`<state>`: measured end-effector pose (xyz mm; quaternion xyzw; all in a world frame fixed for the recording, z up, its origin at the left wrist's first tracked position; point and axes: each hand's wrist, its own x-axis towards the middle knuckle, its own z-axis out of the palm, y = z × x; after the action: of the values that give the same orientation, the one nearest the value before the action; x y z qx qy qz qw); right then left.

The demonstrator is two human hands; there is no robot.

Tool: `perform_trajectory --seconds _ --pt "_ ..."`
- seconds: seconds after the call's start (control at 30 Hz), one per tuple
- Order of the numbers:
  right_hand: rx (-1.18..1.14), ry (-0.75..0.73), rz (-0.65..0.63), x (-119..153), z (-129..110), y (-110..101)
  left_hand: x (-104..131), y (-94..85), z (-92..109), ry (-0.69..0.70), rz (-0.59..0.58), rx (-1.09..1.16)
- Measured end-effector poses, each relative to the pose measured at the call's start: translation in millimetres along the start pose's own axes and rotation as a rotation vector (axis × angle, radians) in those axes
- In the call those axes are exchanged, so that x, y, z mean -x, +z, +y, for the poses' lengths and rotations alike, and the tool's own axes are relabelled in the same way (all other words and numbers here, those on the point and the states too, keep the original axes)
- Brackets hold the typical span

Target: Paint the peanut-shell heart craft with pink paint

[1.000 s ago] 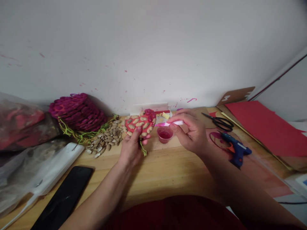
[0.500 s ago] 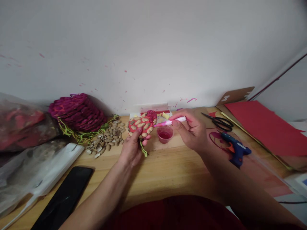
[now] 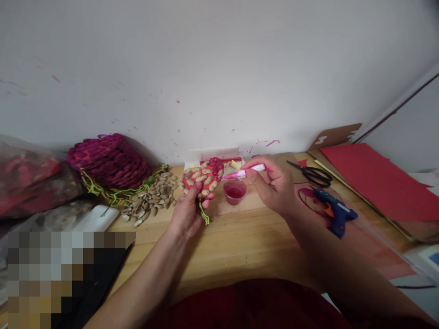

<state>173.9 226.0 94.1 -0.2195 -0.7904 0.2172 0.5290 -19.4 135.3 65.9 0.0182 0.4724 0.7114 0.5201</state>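
A red craft piece (image 3: 203,177) studded w/ tan shell halves is held up just left of frame centre, pinched from below by the left hand (image 3: 188,211); its top right is coated in glossy magenta paint, and a green cord dangles beneath. A pink-and-white brush (image 3: 244,172) is gripped nearly level in the right hand (image 3: 274,185), tip set against the piece's right edge. A small clear cup (image 3: 235,191) of red paint is seen upright on the wood directly below the brush, btwn both hands.

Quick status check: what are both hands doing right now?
Left hand holds red shell-covered piece upright. Right hand grips brush, tip at the piece. Paint cup just below; nothing blocking.
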Motion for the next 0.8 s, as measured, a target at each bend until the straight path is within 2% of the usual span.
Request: perform_trajectory --seconds 0.1,0.27,0.33,0.57,0.8 --pt "0.074 0.024 -0.023 -3 1 -5 -1 -2.6 -3 0.077 -0.033 -0.021" --pt "0.255 0.124 -0.367 -2 5 0 -4 -8.0 -9 0.22 -0.101 -0.108" --pt "0.361 0.133 -0.43 2 10 5 -6 -9.1 -10 0.266 -0.109 -0.137" --pt "0.482 0.109 -0.409 8 18 14 -8 -11.5 -11 0.357 -0.129 -0.176" --pt "0.467 0.164 -0.411 5 12 12 -5 -8.9 -9 0.314 -0.129 -0.155"
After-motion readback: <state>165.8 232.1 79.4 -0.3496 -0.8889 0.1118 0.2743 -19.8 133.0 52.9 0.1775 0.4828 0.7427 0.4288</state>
